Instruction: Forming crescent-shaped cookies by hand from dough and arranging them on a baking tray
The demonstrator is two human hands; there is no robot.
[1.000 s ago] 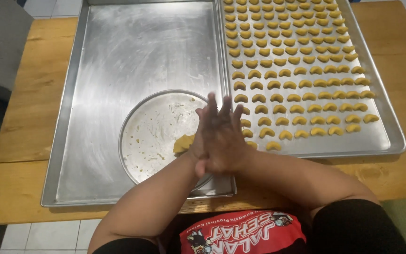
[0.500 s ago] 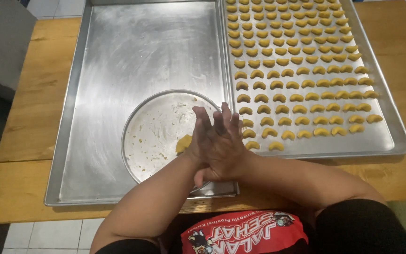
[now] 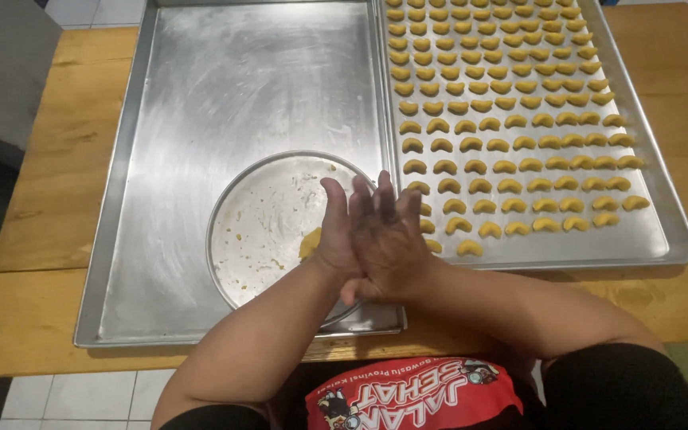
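Nearest the camera: left hand and right hand pressed palm to palm above the near edge of the round metal plate, fingers stretched out straight and close together, not curled around anything visible. Anything held between the palms is hidden; impossible to tell. Just left of the hands, on the plate, a small yellow dough lump, partly covered by the left wrist, with only crumbs and smears around it, so judged nearly used up. Plate resting in the near right corner of the large bare tray, otherwise unfilled. To the right, touching it, the second tray packed with rows of curved dough pieces; near rows shorter, a little room left. Far edges of both trays cut off by the frame. Wooden worktop beneath.
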